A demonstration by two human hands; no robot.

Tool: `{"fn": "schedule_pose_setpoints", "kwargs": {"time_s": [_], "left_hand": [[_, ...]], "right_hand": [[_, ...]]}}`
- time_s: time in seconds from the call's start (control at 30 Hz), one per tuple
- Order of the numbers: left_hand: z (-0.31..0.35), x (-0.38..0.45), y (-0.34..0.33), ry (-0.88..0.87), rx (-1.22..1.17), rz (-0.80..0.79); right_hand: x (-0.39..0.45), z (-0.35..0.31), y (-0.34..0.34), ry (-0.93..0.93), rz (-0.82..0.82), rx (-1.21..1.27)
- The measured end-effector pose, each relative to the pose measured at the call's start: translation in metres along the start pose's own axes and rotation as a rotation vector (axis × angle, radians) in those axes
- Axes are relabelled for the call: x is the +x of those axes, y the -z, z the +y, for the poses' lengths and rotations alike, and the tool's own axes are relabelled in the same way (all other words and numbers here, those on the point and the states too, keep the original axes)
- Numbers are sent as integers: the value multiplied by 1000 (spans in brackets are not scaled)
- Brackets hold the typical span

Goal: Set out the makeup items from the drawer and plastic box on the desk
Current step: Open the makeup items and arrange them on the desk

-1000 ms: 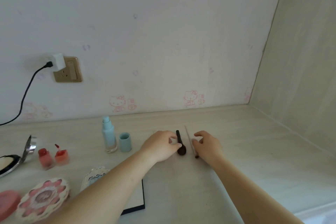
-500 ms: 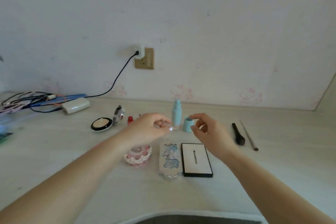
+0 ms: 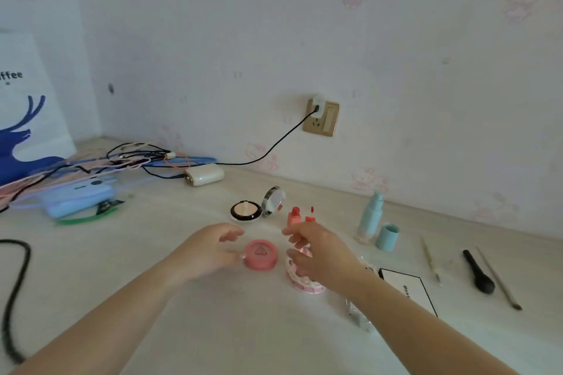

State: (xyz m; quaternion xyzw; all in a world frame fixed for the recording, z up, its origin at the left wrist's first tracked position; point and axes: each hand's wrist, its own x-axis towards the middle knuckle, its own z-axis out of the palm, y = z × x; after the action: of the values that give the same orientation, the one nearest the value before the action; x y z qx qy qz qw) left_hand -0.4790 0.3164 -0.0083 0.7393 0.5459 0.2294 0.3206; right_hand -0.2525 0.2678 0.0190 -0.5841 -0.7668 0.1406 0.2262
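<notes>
A round pink compact lies shut on the desk. My left hand curls at its left side, thumb touching its edge, fingers apart. My right hand hovers with spread fingers to the compact's right, over a pink flower-shaped case, holding nothing. Behind them sit an open powder compact with its mirror up and two red lip tints. To the right are a pale blue bottle, its cap, a black-and-white palette, a black brush and a thin brush.
A tangle of cables, a white charger pack and a blue device crowd the back left beside a paper bag. A thick black cable loops at the left edge. A wall socket is behind.
My view has swung left. Both hands have left the brushes, passed the blue bottle and now bracket the pink compact.
</notes>
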Motion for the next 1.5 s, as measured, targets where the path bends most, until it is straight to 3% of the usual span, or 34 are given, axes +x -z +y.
{"fn": "schedule_pose_setpoints", "kwargs": {"time_s": [0.23,0.43,0.5,0.67,0.77,0.97,1.17,1.5], "left_hand": [[-16,11,-13,-41,120,-47],[-18,14,-14,-85,138,-39],[-20,12,-14,-91,35,-20],[-11,7,-6,-42,-485,30],[6,-1,0,66,-829,-12],[30,-15,4,16,-1167,-67],[39,-19,-5,38,-1348,-63],[47,-26,-9,53,-1377,-33]], "right_hand": [[39,-24,-29,35,-266,-375],[58,-28,-32,17,-379,-340],[59,-32,-30,-25,-327,-325],[59,-44,-18,-154,-161,-114],[58,-56,-8,-135,-127,36],[49,-78,3,-70,-90,44],[43,-90,13,-9,-105,-191],[46,-90,3,27,-57,-509]]}}
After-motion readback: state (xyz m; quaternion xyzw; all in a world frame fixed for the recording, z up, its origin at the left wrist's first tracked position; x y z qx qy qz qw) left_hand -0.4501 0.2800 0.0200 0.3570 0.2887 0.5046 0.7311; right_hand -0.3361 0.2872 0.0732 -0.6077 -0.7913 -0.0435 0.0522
